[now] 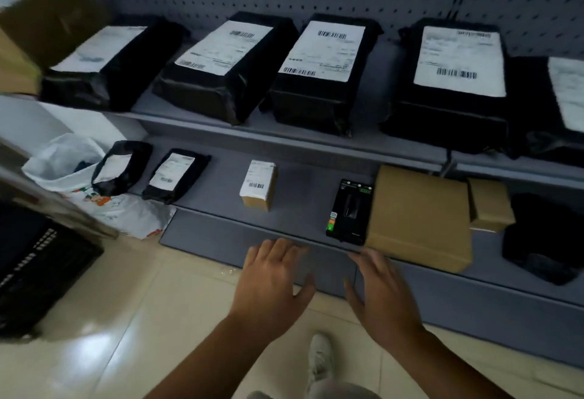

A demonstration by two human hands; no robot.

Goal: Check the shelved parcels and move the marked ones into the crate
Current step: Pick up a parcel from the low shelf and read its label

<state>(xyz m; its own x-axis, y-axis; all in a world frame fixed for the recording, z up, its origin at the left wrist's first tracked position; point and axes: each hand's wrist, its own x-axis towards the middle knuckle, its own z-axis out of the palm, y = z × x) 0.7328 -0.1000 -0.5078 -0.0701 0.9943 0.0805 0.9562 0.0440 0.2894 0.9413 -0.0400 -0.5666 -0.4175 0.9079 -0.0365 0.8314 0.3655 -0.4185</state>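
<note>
Several black parcels with white labels lie in a row on the upper shelf. On the lower shelf lie two small black parcels, a small labelled carton, a black retail box, a large plain carton and a smaller carton. The black crate stands on the floor at the left. My left hand and my right hand hover open and empty in front of the lower shelf's edge. The right hand is just short of the large carton's near corner.
A brown carton sits blurred at the top left. A white plastic bag lies on the floor beside the shelf. Black wrapped bundles rest at the lower shelf's right end. My shoe stands on the beige tiled floor.
</note>
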